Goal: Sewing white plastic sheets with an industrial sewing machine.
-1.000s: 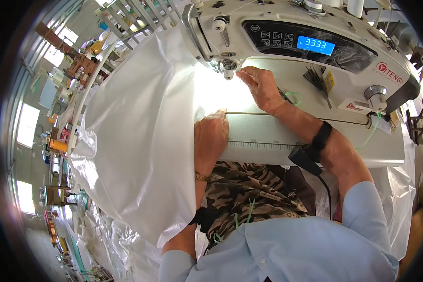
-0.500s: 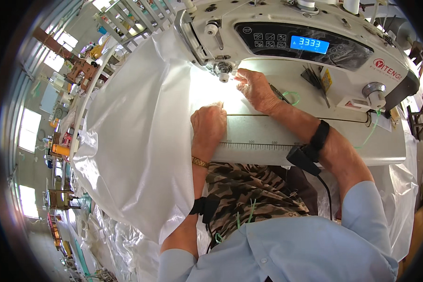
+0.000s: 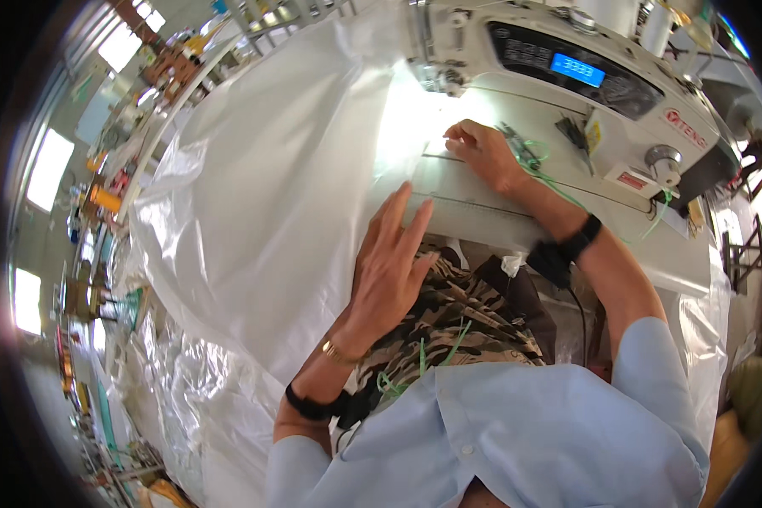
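A large translucent white plastic sheet spreads over the left of the sewing table, its far end running under the sewing machine's lit needle area. My left hand is open beside the sheet's right edge, fingers stretched and slightly blurred; whether it touches the sheet I cannot tell. Just right of the bright spot, my right hand hovers over the table with fingers loosely bent, a gap between thumb and forefinger and nothing visible in them. Near its wrist lies a dark slender tool among green threads.
A black brush-like object lies under the machine's arm, left of the handwheel. The table's front edge crosses before my lap. Crumpled clear plastic hangs at lower left. Black straps with a cable circle my wrists.
My left hand has opened from its fist and drawn back toward me. My right hand has left the needle area and loosened its pinch. The view has shifted, placing the machine farther up and right.
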Motion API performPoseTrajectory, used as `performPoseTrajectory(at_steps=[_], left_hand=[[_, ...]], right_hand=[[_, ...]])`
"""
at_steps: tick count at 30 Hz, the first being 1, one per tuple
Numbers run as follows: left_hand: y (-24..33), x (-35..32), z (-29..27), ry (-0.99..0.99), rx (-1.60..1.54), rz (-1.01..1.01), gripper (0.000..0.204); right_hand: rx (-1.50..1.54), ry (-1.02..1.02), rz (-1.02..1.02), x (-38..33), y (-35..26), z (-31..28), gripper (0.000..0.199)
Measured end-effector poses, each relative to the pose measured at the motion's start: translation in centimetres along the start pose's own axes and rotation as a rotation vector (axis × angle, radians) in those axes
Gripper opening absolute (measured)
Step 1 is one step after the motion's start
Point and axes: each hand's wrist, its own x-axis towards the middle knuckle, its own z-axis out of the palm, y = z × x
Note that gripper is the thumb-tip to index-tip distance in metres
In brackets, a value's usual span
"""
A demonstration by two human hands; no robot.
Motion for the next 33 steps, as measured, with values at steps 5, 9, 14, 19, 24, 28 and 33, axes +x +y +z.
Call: performPoseTrajectory(at_steps=[5,9,14,19,24,28,33], left_hand=[[-6.8,-8.2,-6.9,0.106,0.201,-0.293,0.055],[-12.5,-20.6,-10.6,0.059,0.370,-0.424,0.050],[-19.0,-22.4,-16.2,0.061,0.556,-0.384,0.049],[-25.4,-20.8,-16.7,0.014,0.714,-0.293,0.048],[-4.8,-11.8,-12.2,-0.334,0.328,-0.109,0.010],[-3.1,-13.7,-6.5,-0.503,0.027,-0.209,0.020],[-15.5,-21.8,-8.7,0.014,0.253,-0.556,0.033]], right_hand=[[-0.039,-0.053,-0.549,-7.0,-4.4,3.3,0.013],[-0.011,-0.183,-0.488,-9.9,-6.8,7.8,0.011],[-0.006,-0.142,-0.163,-11.0,-9.1,12.5,0.024],[0.201,0.018,0.142,-13.1,-8.2,15.8,0.024],[0.346,-0.303,0.065,-11.1,-11.1,16.6,0.033],[0.252,-0.460,-0.214,-6.9,-15.6,18.3,0.032],[0.230,-0.256,-0.441,-4.6,-15.8,15.5,0.026]])
